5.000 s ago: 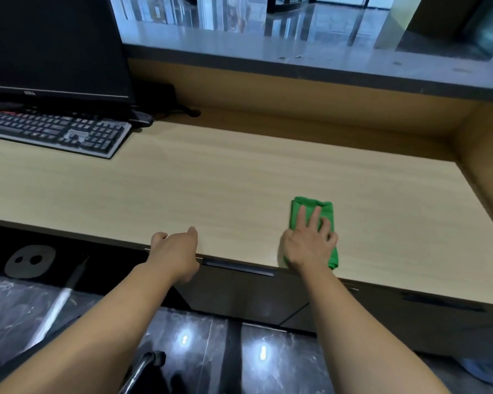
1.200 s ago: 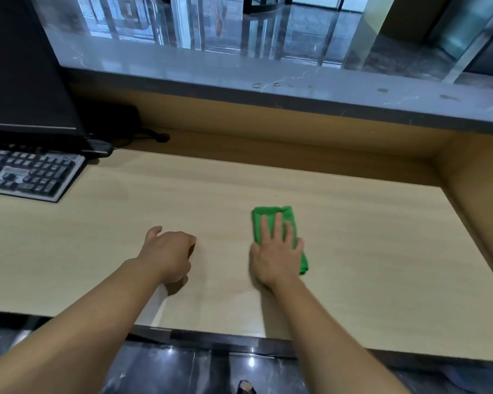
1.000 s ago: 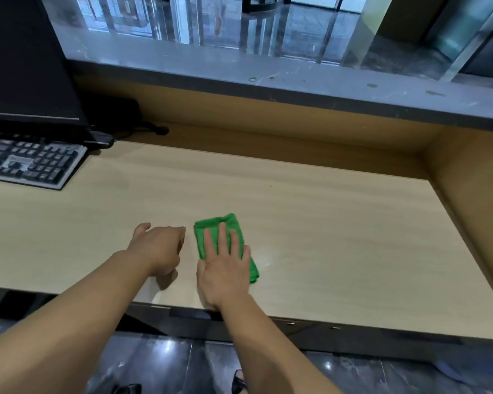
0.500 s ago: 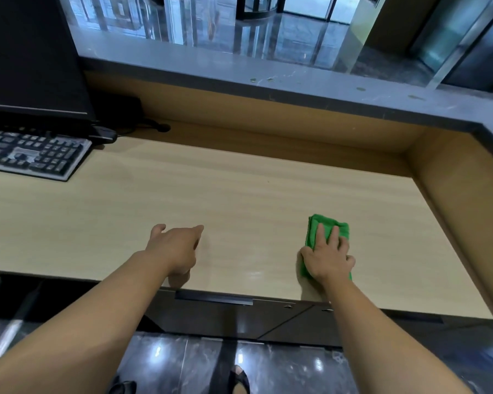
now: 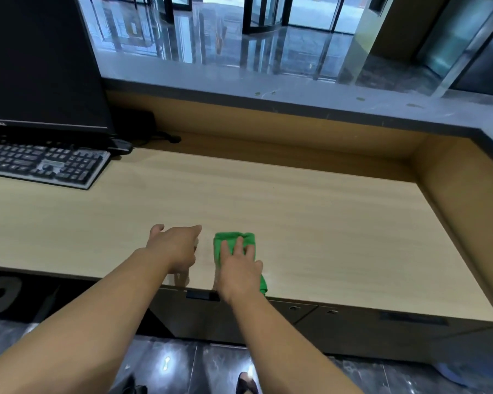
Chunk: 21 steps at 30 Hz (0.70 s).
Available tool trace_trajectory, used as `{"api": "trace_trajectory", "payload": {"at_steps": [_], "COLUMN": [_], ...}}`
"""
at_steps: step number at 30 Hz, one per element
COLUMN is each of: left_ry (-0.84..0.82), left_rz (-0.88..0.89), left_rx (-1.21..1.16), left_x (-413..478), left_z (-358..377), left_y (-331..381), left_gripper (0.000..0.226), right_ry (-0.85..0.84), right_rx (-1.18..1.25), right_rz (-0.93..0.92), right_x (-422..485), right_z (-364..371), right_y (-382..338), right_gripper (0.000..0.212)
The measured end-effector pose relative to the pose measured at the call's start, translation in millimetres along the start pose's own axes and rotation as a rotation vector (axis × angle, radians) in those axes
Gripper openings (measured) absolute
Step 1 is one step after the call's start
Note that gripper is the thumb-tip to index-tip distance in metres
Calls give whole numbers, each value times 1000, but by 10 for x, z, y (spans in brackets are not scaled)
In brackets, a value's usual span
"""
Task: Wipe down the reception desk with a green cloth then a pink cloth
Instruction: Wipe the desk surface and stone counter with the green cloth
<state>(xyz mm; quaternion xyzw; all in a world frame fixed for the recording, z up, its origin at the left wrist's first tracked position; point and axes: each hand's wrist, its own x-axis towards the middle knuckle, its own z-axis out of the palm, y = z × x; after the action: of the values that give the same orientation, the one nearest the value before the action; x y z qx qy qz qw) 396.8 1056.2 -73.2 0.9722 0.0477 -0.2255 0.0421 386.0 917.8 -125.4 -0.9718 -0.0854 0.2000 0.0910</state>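
Right hand (image 5: 239, 268) presses flat, fingers straight, on the green cloth (image 5: 234, 243) — left hand (image 5: 174, 247) rests loosely curled on the bench (image 5: 339, 223). Monitor (image 5: 37, 61) reads "DELL".

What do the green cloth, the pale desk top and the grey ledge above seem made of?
Folded green cloth: soft, fuzzy, matte, likely microfibre. Pale wood-grain desk top: probably laminate, given even grain and faint sheen; could be veneer. Grey upper ledge: smooth and faintly veined, perhaps polished stone or composite.
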Motion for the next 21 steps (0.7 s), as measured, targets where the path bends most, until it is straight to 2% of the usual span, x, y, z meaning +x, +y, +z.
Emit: {"api": "trace_trajectory", "payload": {"at_steps": [3,5,10,18,21], "left_ry": [32,76,169,254,267], "left_rz": [8,12,21,38,27], "left_rx": [10,20,15,2,3], "left_x": [-76,-120,-205,-96,74], "left_z": [-225,-387,-775,-1288,-1461], "left_y": [69,129,311,414,440], "left_gripper": [65,65,65,65,68], "right_ry": [12,59,182,380,419], "right_rx": [214,357,454,386,395], "right_rz": [67,110,119,34,9], "right_x": [77,77,24,277,466], "right_z": [-269,-508,-1193,-2044,-2297], "right_y": [41,51,117,192,217], "right_gripper": [51,42,56,49,54]}}
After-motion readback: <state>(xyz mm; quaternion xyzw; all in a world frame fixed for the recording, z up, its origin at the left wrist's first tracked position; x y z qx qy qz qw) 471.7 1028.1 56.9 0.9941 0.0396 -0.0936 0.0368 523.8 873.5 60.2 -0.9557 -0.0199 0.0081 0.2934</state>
